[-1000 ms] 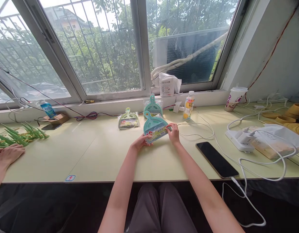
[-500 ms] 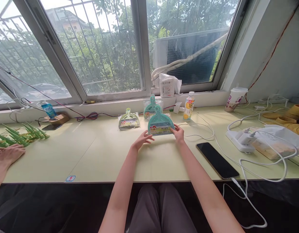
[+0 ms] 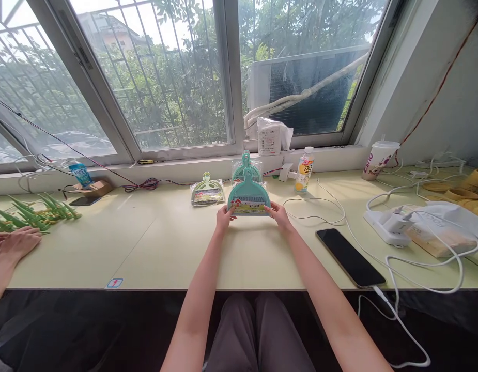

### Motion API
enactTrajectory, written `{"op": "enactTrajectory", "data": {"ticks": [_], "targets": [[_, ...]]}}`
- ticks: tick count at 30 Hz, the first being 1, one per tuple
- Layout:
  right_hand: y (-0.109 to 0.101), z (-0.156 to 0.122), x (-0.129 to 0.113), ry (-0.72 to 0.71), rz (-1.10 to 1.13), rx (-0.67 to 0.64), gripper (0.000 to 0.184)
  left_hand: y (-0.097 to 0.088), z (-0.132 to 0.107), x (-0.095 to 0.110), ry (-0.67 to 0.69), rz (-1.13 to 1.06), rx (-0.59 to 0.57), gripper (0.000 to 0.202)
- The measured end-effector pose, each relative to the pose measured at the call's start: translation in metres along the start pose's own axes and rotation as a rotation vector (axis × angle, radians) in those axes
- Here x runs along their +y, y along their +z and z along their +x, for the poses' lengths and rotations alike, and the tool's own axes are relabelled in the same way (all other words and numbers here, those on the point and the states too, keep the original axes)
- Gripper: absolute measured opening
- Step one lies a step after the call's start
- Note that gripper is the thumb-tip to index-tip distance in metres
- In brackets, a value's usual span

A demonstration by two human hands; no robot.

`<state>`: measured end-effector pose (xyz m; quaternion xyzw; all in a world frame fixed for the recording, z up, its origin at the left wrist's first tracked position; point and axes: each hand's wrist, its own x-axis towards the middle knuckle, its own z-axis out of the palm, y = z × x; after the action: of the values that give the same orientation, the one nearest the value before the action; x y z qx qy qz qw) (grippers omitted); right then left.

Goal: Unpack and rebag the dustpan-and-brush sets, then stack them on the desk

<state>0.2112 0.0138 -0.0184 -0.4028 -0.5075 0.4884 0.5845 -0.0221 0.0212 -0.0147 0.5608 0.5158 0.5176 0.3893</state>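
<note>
Left hand: closed on dustpan, left edge
Right hand: closed on its right edge
Behind: another dustpan

There are three dustpans, two bottles, one cup.

Down at the near edge, over to the left, a sticker shows a red arrow in a blue border, and across on the right a pale plastic bag bears grey letters, apparently starting FO. Mid-scene, the foremost dustpan set carries Chinese characters too blurred to read, just like the far bottle's print, while purple letters on the far-right cup curve beyond sure reading.
</note>
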Motion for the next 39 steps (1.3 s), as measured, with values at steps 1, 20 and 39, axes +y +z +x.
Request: {"op": "enactTrajectory", "data": {"ticks": [1,20,39], "targets": [[0.001,-0.001,-0.001,-0.014,-0.003,-0.039,0.051,-0.001,0.0,-0.001,0.005,-0.003,0.006,0.034],[-0.007,0.001,0.012,0.044,-0.03,0.148,0.046,0.004,-0.003,-0.009,-0.028,0.339,0.195,0.044],[0.011,-0.003,0.018,0.073,-0.024,0.041,0.046,-0.12,0.059,-0.049,0.144,0.933,0.215,0.026]]}}
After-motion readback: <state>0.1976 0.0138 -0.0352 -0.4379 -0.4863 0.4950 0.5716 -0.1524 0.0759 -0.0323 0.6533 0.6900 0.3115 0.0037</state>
